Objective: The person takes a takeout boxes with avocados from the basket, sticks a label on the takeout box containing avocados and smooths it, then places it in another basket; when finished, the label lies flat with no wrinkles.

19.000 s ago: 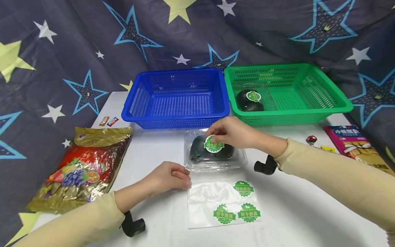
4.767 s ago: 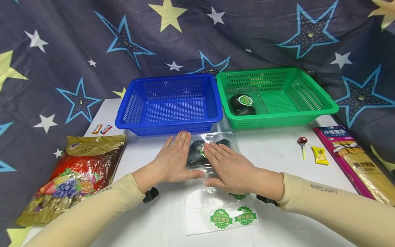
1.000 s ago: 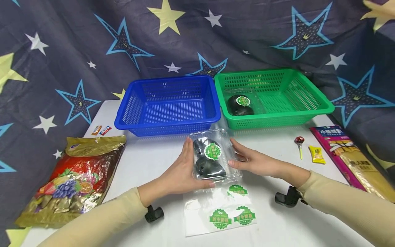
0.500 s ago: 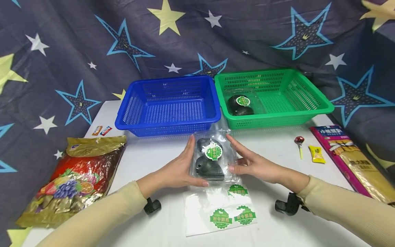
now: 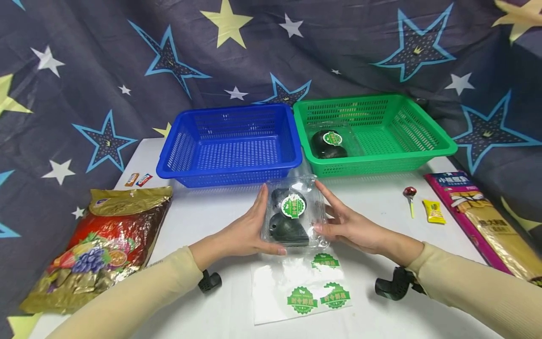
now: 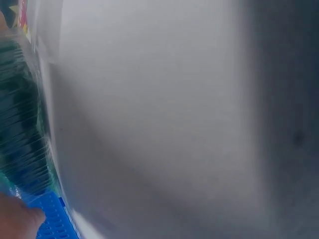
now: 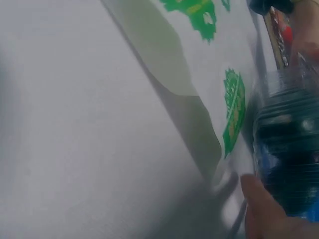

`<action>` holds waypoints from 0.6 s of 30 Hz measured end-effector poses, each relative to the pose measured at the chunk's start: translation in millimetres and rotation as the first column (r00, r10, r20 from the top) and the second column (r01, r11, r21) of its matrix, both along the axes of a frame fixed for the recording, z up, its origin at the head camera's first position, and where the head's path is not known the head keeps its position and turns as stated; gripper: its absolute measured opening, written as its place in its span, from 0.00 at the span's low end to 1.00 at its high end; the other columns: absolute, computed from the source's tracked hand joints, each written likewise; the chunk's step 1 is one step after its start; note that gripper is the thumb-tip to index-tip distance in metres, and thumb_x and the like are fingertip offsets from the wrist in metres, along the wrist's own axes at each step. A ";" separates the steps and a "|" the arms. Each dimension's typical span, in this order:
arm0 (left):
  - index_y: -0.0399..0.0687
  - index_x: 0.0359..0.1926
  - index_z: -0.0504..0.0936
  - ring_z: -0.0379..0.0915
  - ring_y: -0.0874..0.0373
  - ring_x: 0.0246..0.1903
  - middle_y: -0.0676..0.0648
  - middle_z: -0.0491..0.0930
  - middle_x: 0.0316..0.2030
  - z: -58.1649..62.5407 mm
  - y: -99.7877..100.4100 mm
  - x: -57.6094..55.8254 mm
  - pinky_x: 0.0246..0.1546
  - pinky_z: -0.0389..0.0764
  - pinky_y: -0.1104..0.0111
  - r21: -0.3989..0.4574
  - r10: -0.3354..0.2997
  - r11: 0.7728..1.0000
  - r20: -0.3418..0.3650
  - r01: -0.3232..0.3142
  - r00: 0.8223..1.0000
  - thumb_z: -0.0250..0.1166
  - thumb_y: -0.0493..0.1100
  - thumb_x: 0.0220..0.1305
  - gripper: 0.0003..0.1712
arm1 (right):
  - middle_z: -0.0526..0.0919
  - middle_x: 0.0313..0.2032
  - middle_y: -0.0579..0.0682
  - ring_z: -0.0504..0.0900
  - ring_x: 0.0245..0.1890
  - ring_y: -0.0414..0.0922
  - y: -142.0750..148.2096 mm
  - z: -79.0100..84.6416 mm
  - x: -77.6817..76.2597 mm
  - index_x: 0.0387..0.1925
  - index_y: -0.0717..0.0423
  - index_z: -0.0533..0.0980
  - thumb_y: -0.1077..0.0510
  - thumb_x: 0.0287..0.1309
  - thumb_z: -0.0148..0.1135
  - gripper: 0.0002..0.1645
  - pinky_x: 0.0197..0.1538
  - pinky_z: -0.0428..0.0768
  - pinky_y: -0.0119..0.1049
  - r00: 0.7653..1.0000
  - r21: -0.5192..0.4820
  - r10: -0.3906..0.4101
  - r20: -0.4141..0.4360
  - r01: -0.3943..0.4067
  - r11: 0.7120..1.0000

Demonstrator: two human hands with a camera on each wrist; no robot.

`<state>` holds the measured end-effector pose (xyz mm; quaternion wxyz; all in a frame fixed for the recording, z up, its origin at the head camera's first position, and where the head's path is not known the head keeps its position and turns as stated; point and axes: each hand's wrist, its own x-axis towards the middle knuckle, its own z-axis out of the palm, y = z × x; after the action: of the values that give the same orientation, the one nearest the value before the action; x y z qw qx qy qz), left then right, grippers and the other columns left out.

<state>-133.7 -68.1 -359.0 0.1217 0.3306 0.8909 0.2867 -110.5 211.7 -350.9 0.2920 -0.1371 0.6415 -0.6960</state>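
Observation:
A clear plastic clamshell box with dark rounded pieces inside is held between both hands, tilted toward the camera. A round green-and-white sticker is on its lid. My left hand grips the left side, its thumb along the near edge. On the right side, my right hand holds the box, thumb on the front and index finger up near the far corner. The ribbed box wall shows in the left wrist view and the right wrist view. Below it lies a sticker sheet with three green labels.
Behind stand a blue basket and a green basket holding another labelled box. A large candy bag lies left, near two small candies. Right are a lollipop, a yellow packet and a pink-gold packet.
Earlier, the right hand touched the sticker on the lid; later both hands lay flat on the box. Now they hold its sides, and the box is turned and tilted. Last second: slight tilting only.

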 end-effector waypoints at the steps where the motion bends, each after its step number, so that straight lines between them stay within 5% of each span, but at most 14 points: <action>1: 0.43 0.71 0.18 0.20 0.52 0.72 0.46 0.14 0.70 0.1 0.0 0.0 0.69 0.42 0.60 -0.005 0.002 1.000 0.002 -0.002 1.000 0.69 0.73 0.40 0.82 | 0.26 0.71 0.69 0.42 0.68 0.71 -0.1 0.3 -0.1 0.72 0.21 0.30 0.65 0.60 0.61 0.62 0.61 0.63 0.60 1.000 -0.004 0.000 0.004 0.000 1.000; 10: 0.43 0.71 0.18 0.21 0.50 0.72 0.45 0.16 0.71 3.0 0.4 0.1 0.69 0.41 0.60 -0.049 0.009 0.999 -0.017 -0.010 1.000 0.69 0.75 0.38 0.83 | 0.30 0.70 0.71 0.48 0.67 0.71 -1.2 3.2 0.1 0.72 0.23 0.31 0.64 0.59 0.62 0.61 0.59 0.69 0.57 0.999 0.025 -0.028 -0.030 0.029 0.999; 14: 0.42 0.71 0.19 0.21 0.48 0.72 0.43 0.17 0.71 15.5 -0.6 -0.9 0.69 0.41 0.57 -0.083 -0.033 0.996 -0.140 0.022 0.990 0.69 0.74 0.39 0.82 | 0.32 0.70 0.72 0.50 0.67 0.71 2.5 6.6 2.6 0.73 0.24 0.33 0.62 0.59 0.63 0.60 0.58 0.70 0.56 0.997 0.063 -0.056 -0.055 0.059 0.996; 18: 0.40 0.72 0.25 0.20 0.50 0.72 0.43 0.20 0.72 37.2 2.0 -13.3 0.70 0.42 0.56 -0.149 -0.099 0.987 -0.307 0.055 0.947 0.60 0.75 0.52 0.71 | 0.29 0.70 0.72 0.47 0.67 0.72 10.8 10.6 6.4 0.73 0.24 0.33 0.61 0.59 0.63 0.60 0.58 0.70 0.55 0.994 0.095 -0.075 -0.074 0.082 0.992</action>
<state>-147.0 -66.1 -321.8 0.0128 0.3972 0.9031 0.1630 -104.1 222.5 -340.3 0.2479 -0.1217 0.6897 -0.6694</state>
